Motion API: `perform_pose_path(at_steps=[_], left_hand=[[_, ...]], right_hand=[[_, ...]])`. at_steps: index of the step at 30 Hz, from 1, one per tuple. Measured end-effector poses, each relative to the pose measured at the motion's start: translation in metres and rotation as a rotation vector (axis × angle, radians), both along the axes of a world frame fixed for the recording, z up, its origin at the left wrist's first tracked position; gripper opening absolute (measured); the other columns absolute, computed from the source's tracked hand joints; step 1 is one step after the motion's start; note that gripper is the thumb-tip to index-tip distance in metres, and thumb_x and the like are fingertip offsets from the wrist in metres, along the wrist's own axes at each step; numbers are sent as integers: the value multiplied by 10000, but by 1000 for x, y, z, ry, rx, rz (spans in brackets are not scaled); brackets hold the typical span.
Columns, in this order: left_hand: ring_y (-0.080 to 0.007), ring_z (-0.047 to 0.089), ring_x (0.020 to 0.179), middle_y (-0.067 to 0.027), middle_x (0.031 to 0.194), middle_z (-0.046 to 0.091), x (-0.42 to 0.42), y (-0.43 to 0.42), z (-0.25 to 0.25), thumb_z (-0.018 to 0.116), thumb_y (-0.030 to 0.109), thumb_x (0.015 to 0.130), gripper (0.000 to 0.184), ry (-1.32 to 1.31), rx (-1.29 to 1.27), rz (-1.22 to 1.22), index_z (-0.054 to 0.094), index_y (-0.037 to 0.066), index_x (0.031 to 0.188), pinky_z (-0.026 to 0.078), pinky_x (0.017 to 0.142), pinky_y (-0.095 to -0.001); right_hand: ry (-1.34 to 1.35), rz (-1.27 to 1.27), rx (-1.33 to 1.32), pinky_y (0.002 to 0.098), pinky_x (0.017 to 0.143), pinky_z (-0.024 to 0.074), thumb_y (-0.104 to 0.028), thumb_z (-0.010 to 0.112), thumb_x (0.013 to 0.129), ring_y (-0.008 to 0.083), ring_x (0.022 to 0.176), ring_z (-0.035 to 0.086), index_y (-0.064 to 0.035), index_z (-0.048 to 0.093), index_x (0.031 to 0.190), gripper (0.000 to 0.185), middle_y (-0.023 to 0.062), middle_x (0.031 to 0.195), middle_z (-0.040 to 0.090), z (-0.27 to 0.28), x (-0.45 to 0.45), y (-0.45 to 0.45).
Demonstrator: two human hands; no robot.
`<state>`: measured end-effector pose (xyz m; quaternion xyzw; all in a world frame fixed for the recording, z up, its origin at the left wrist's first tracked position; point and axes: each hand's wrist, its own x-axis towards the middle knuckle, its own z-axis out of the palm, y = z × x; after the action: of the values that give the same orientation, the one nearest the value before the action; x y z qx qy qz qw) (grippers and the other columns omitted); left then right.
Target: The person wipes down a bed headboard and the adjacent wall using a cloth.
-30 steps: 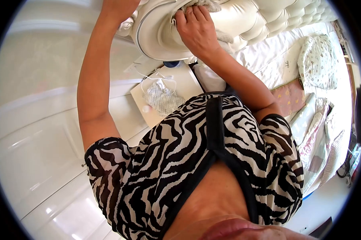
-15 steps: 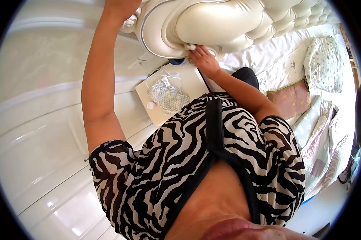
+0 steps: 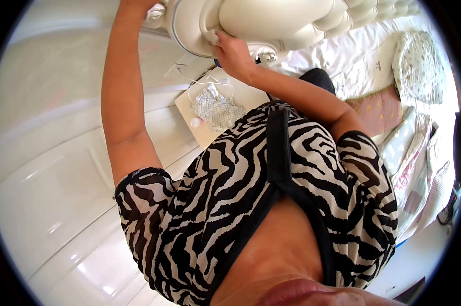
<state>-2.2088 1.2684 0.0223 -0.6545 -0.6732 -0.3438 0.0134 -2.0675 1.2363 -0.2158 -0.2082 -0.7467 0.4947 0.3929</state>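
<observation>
A cream tufted headboard (image 3: 271,18) with a curved, carved frame (image 3: 187,30) fills the top of the head view. My right hand (image 3: 235,57) is closed, its fingers pinching a small white cloth (image 3: 211,35) against the groove between frame and padding. At the upper left, my left hand (image 3: 137,4) reaches the outer edge of the headboard, beside a carved scroll (image 3: 155,12). Most of that hand is cut off by the frame's top, so its fingers are hidden.
Below the headboard stands a bedside table (image 3: 189,104) with a clear beaded item (image 3: 217,109) and a white cable (image 3: 189,76). On the right, the bed (image 3: 363,61) carries a pillow (image 3: 419,66), a brown-pink mat (image 3: 376,109) and folded bedding (image 3: 414,153). A glossy pale panel (image 3: 46,153) runs along the left.
My right hand has slid left and up along the headboard's groove with the white cloth. My left hand has shifted slightly left and further out of view.
</observation>
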Motion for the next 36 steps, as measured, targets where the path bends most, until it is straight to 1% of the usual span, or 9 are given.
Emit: perform_pose_path(at_steps=[3, 5, 8, 18, 22, 26, 32, 33, 36], left_hand=[[-204, 536, 1144, -120, 1271, 594, -2, 0, -2, 517, 369, 1048, 463, 34, 32, -71, 510, 66, 1397, 406, 1008, -299], [-197, 526, 1153, -114, 1279, 586, 23, -10, 5, 518, 369, 1048, 470, -74, -26, -13, 505, 58, 1399, 400, 1013, -295], [-192, 518, 1157, -102, 1286, 579, 20, -3, 3, 517, 363, 1049, 467, -47, -28, 33, 498, 61, 1406, 393, 1018, -291], [-206, 533, 1223, -94, 1378, 562, 12, 3, -5, 514, 412, 1028, 509, 47, -4, 96, 514, 86, 1418, 384, 1063, -313], [-216, 540, 1232, -106, 1377, 557, 12, 1, -7, 509, 396, 1030, 515, -25, -14, 92, 499, 48, 1410, 401, 1058, -327], [-227, 553, 1212, -105, 1383, 541, 13, 5, -6, 520, 441, 1021, 555, -30, -17, 84, 482, 53, 1416, 428, 1034, -327], [-273, 537, 1263, -155, 1424, 498, 15, 4, -6, 446, 475, 1037, 631, -66, -35, 113, 393, 2, 1451, 441, 1061, -380], [-283, 529, 1270, -161, 1428, 484, 23, 5, -5, 446, 513, 1031, 670, -54, -53, 119, 376, 0, 1455, 447, 1064, -396], [-288, 531, 1269, -168, 1428, 476, 20, 5, -4, 444, 527, 1027, 685, 6, -53, 127, 377, -8, 1451, 455, 1056, -396]], right_hand=[[40, 65, -81, 486, 806, 517, 6, 561, 882, 469, 936, 621, -36, 596, 1175, 297, 242, 1025, 669, 14, 13, 2], [289, 44, -43, 446, 882, 516, 66, 534, 875, 446, 1044, 612, -67, 595, 1261, 412, 221, 1142, 654, -22, 12, -2], [135, 10, -209, 439, 962, 489, 91, 508, 869, 417, 1135, 571, -138, 568, 1353, 539, 190, 1241, 613, -87, 14, -8], [75, -328, -213, 474, 995, 446, 111, 528, 777, 490, 1187, 494, 21, 534, 1246, 477, 271, 1286, 536, -164, 16, 9], [-218, -614, -454, 539, 844, 460, -18, 539, 857, 501, 1028, 565, -7, 569, 1076, 221, 290, 1105, 624, -241, 23, 43], [-128, -673, -469, 489, 819, 503, -78, 535, 902, 476, 965, 612, -32, 629, 1048, 180, 263, 990, 667, -272, 33, 59], [-167, -748, -918, 450, 882, 508, -116, 516, 928, 412, 1056, 649, -62, 655, 1188, 300, 235, 1111, 691, -329, 18, 62], [-183, -779, -1108, 438, 899, 504, -126, 495, 936, 397, 1069, 651, -64, 647, 1230, 337, 229, 1133, 692, -398, 3, 59], [-135, -678, -1363, 424, 910, 506, -132, 494, 939, 385, 1077, 651, -63, 628, 1259, 353, 219, 1166, 686, -351, 20, 72]])
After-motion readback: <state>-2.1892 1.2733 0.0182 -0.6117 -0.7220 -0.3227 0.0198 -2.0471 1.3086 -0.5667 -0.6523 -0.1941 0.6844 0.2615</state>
